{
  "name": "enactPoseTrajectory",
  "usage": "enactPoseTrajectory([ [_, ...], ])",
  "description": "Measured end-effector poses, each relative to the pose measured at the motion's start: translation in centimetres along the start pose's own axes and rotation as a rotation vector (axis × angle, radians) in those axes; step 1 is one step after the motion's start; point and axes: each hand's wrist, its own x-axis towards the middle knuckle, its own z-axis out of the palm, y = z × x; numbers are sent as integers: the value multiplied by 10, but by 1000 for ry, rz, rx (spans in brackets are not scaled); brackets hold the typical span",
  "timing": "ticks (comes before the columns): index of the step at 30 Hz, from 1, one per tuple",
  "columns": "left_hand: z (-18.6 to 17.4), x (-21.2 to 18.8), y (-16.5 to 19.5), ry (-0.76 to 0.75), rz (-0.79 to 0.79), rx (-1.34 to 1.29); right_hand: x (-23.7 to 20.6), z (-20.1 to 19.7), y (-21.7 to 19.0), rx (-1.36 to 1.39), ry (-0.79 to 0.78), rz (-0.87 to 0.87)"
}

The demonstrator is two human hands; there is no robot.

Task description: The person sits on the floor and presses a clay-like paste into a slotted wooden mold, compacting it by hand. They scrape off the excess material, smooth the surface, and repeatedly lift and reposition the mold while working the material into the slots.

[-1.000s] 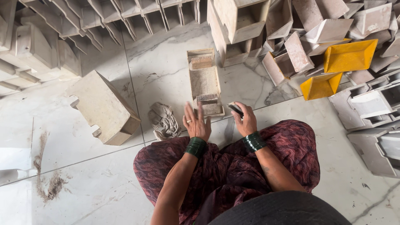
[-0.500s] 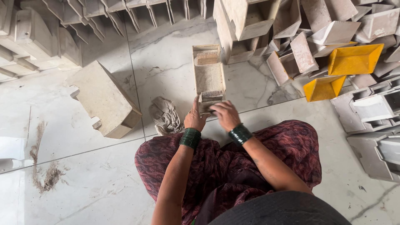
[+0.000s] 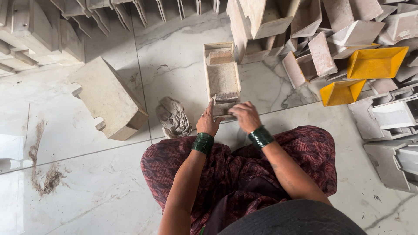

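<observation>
- Underfoot, the floor is polished pale marble tile with grey veining and dark grout lines; it reflects light at the near left.
- Streaks of brown dust lie on the floor at the near left.
- At centre, a long shallow tray mould, beige and dusty, lies flat on the floor, its long axis running from near to far.
- Left hand rests against the near left corner of the tray mould, fingers together, thumb raised along the edge; a green bangle stack sits on the wrist.
- Right hand is curled, fingers closed, at the near end of the tray mould, just beside a small dark block lying there; whether it grips the block cannot be told. A like bangle stack is on this wrist.
- A crumpled grey rag lies on the floor just left of the left hand.
- Further left, a beige rectangular block with notched feet rests tilted on the floor.
- Far left and far edge: rows of pale moulds stacked on edge.
- Right side: a loose heap of grey-white moulds, with two yellow trays among them.
- Near centre, the person's lap is covered in dark red patterned cloth.
</observation>
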Motion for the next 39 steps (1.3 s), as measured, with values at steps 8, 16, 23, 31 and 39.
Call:
enactPoseTrajectory([
  [8, 9, -2, -4, 12, 7, 28, 10, 17, -14, 0, 69, -124],
  [16, 13, -3, -1, 1, 51, 39, -18, -3, 28, -65, 73, -44],
  [23, 8, -2, -1, 2, 40, -38, -9, 39, -6, -17, 201, -124],
  [31, 3, 0, -1, -117, 71, 12, -36, 16, 6, 73, 176, 6],
  [39, 11, -3, -11, -188, 228, -142, -29, 16, 7, -50, 71, 118],
])
